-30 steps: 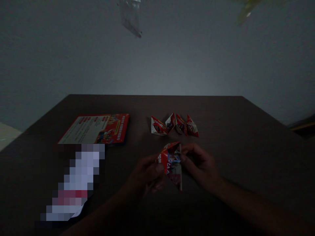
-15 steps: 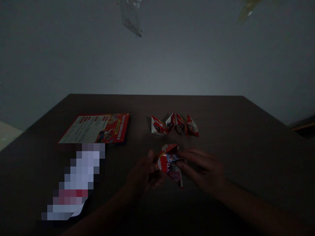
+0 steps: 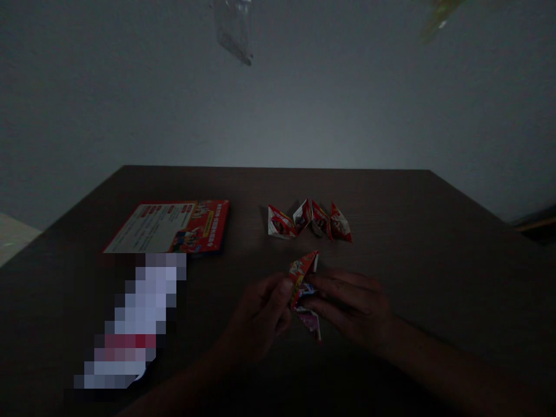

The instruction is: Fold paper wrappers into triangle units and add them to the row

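A folded piece of printed paper (image 3: pixel 301 273), red outside with blue and pink parts, is held above the near middle of the table. My left hand (image 3: pixel 263 310) pinches its left side, thumb on the red face. From the right, my right hand (image 3: pixel 358 298) has its fingers pressed against the inner folds, hiding part of the paper. Just beyond my hands stands a zigzag row of folded red and white paper pieces (image 3: pixel 321 223). Whether those pieces are joined I cannot tell.
A red and white printed booklet or flat box (image 3: pixel 152 229) lies at the left of the dark wooden table (image 3: pixel 243 185). Nearer me is a long pale object (image 3: pixel 139 324), blurred out by pixels. A clear plastic bag (image 3: pixel 233 29) hangs at the wall behind.
My left thumb has come onto the paper's red face. The paper has turned, so its red top now stands more upright. My right fingers have moved slightly left, farther into the folds.
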Demonstrator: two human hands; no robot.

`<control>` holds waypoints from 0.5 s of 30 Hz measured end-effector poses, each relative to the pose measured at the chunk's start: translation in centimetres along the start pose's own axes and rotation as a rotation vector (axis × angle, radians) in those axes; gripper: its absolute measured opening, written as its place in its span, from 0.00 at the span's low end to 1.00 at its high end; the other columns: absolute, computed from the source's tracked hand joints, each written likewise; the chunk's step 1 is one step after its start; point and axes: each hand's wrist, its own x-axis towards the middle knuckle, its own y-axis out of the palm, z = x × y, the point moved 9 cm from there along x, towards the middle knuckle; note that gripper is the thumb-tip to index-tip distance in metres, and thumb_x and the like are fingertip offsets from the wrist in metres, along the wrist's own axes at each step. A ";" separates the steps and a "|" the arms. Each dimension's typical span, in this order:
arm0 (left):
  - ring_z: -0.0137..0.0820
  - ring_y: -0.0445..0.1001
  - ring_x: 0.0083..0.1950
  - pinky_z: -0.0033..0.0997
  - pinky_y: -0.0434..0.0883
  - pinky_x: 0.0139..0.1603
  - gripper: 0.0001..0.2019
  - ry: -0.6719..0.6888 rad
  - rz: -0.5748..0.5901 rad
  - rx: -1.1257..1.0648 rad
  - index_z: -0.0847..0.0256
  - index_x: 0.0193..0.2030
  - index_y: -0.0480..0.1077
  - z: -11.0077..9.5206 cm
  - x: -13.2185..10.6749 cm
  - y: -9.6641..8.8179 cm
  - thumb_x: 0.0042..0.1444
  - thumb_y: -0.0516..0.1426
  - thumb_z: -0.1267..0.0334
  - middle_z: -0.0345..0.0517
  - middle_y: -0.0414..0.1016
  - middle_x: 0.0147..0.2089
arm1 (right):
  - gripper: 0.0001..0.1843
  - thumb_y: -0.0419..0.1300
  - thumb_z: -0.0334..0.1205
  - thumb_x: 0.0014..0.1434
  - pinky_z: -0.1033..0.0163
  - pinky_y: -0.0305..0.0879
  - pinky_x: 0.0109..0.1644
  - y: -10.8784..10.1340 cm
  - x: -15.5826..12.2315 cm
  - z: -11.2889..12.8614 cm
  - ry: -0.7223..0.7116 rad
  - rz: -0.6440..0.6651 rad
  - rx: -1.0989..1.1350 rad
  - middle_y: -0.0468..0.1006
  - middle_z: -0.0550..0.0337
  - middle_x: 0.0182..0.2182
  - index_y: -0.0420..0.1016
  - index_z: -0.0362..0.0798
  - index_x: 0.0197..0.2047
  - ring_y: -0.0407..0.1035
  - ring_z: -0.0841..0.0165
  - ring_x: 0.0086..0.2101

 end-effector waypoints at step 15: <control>0.24 0.60 0.21 0.23 0.59 0.21 0.18 -0.048 0.212 -0.051 0.65 0.35 0.66 1.2 -0.8 1.6 0.63 0.44 0.52 0.38 0.63 0.21 | 0.08 0.63 0.40 0.52 0.68 0.61 0.22 -0.3 -0.3 -1.4 0.265 -0.049 -0.075 0.71 0.64 0.20 0.66 0.48 0.29 0.65 0.72 0.20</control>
